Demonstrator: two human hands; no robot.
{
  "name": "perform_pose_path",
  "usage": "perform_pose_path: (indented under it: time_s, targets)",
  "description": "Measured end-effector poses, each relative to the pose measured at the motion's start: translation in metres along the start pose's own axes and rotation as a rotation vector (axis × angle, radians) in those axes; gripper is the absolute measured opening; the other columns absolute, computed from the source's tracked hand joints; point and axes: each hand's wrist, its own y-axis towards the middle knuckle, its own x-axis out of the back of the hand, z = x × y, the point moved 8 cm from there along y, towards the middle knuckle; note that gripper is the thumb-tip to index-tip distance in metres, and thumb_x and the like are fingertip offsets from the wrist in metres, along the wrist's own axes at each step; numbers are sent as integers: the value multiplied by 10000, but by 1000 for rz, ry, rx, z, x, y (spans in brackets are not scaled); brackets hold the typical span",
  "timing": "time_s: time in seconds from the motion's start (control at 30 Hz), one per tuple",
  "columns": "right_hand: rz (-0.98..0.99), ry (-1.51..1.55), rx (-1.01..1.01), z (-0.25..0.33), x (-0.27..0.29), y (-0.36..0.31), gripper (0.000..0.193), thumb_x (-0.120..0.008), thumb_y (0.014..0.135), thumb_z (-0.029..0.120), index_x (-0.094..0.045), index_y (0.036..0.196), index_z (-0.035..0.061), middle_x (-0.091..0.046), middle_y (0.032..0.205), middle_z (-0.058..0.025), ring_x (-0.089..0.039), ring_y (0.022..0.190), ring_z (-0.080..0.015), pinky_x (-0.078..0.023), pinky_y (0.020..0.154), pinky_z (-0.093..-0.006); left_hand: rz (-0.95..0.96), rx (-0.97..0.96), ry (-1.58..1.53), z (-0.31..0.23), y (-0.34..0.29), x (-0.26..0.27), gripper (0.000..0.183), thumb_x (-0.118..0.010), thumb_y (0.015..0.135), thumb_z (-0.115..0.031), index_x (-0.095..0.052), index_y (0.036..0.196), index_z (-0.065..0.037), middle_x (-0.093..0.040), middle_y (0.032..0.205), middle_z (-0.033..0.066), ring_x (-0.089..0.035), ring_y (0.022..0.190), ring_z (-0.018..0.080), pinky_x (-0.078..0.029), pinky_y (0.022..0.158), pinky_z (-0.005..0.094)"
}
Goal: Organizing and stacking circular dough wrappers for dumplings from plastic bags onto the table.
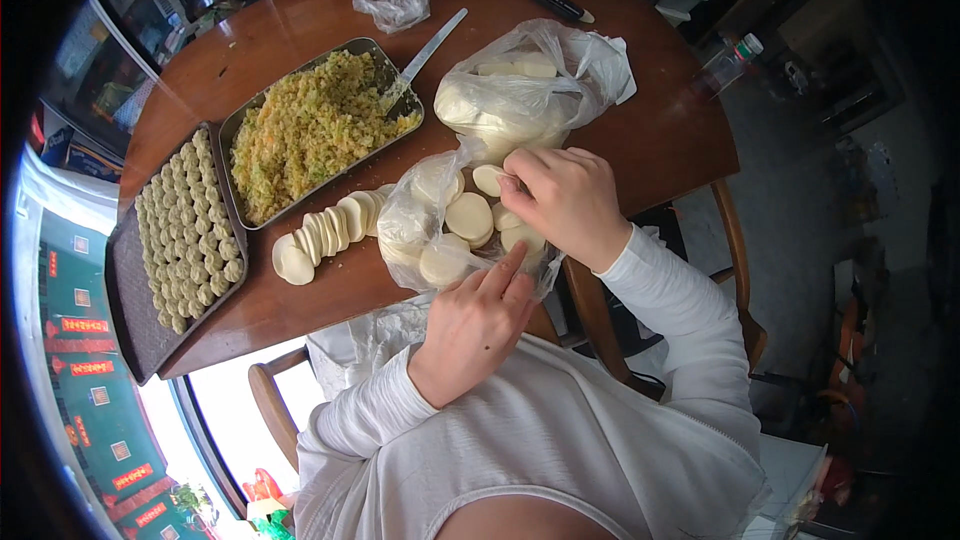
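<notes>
two hands at work: at a wooden table [680,130], our right hand [570,200] pinches a wrapper [487,180] between thumb and fingers at the open bag [400,230], directly before us. our left hand [472,330] reaches its forefinger to the bag's near edge; whether its tucked fingers grip the plastic, we cannot tell. more wrappers [468,217] lie stacked inside.

to do this well, we judge, we should take each disc by its rim, ease it off its neighbour without stretching it, and hold the plastic down; soft dough may stick or tear if tugged.

by our count: one open bag, with about seven wrapper faces showing, the plastic blurring the rest; one row [350,220] of about ten overlapping discs to its left; one fuller bag [505,110] behind; one crumpled bag [393,0]; one filling tray [335,179] heaped with filling [310,125] and holding one spatula [437,43]; one dark tray [128,285] of dumplings [190,225], dozens, too tightly packed for us to number surely
</notes>
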Motion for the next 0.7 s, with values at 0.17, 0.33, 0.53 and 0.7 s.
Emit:
perform_pose_path:
  time_s: [0.17, 0.33, 0.53, 0.7]
  targets:
    - [87, 76, 214, 31, -6, -7, 144, -768, 874, 178, -635, 853, 127, -641, 782, -22, -673, 712, -231, -522, 673, -372, -17, 3, -15, 1, -3, 10, 273, -796, 848, -184, -639, 1032, -57, -702, 1317, 119, -728, 851, 231, -600, 721, 369]
    - [226, 303, 96, 13, 5, -2, 175, -799, 875, 223, -697, 945, 99, -655, 810, -21, -675, 728, -244, -521, 672, -374, -64, 23, -18, 5, -7, 23, 239, -778, 870, -142, -662, 1062, -57, -725, 1208, 96, -739, 878, 231, -605, 721, 364]
    - [415, 288, 41, -9, -13, -16, 298, -811, 878, 291, -706, 1070, 89, -713, 989, -70, -677, 1008, -297, -488, 946, -441, -80, 75, -50, 11, -5, 25, 313, -811, 856, -135, -692, 1142, -85, -743, 1117, 55, -754, 855, 259, -595, 696, 378]
    - [496, 249, 78, -15, -27, -19, 237, -777, 909, 272, -716, 1029, 76, -720, 951, -62, -694, 940, -274, -507, 899, -427, -44, 63, -43, 12, -5, 18, 400, -811, 838, -122, -695, 1219, -89, -729, 1086, 46, -741, 847, 251, -592, 693, 370]
